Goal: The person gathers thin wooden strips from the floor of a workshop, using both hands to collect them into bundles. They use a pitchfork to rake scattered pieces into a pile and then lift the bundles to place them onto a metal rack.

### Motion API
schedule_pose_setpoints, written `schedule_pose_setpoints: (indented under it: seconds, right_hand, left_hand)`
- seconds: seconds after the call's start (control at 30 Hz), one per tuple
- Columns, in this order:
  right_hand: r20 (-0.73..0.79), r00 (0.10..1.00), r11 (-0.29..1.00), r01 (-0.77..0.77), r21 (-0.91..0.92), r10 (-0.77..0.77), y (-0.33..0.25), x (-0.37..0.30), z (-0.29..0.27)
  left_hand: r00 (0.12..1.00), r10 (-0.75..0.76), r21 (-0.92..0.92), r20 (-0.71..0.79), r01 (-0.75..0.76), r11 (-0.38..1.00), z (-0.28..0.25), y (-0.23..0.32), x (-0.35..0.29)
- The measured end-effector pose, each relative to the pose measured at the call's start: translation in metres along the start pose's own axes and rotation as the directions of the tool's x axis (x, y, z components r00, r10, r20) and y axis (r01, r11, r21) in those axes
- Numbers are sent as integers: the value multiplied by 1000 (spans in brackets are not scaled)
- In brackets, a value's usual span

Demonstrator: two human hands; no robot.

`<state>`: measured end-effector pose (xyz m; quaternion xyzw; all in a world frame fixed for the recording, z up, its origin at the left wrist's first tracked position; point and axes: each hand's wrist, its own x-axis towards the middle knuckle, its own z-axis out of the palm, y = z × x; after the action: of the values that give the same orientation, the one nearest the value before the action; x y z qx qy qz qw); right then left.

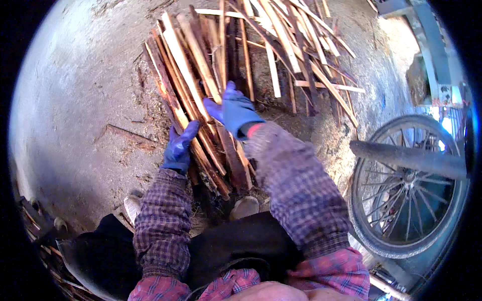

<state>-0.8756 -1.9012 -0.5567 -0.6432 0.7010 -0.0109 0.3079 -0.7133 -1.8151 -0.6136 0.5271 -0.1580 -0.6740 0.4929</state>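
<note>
Both hands wear blue-purple gloves and rest at a bundle of long wood strips lying on the ground. Against the bundle's left side is my left hand, its thumb and fingers apart, touching the outer strips. My right hand lies farther up on the bundle's right part, thumb stretched to the left and a finger pointing away; its other fingers are partly hidden. The strips, some pale and some with dark bark, run lengthwise, their near ends close to my shoes.
More loose wood strips lie crisscrossed at the far right. A spoked wheel with a dark bar across it stands at the right. One dark piece of wood lies on the rough floor to the left.
</note>
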Motion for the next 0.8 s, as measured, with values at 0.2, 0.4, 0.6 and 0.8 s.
schedule_pose_setpoints:
  seconds: [0.2, 0.4, 0.6, 0.8]
  right_hand:
    - [57, 998, 999, 25, 35, -27, 19, 30, -52]
    - [-297, 943, 984, -116, 135, 152, 60, 100, -18]
    - [-277, 932, 807, -25, 590, 231, 77, 118, 17]
    - [184, 983, 260, -178, 949, 3, 76, 101, -13]
  left_hand:
    - [991, -63, -63, -122, 56, 996, 11, 8, -4]
    - [997, -53, -89, -58, 47, 995, 11, 13, -10]
    - [987, -93, -85, -130, 82, 993, 16, 2, -1]
    - [994, -53, -39, -92, 50, 998, -5, -5, 3]
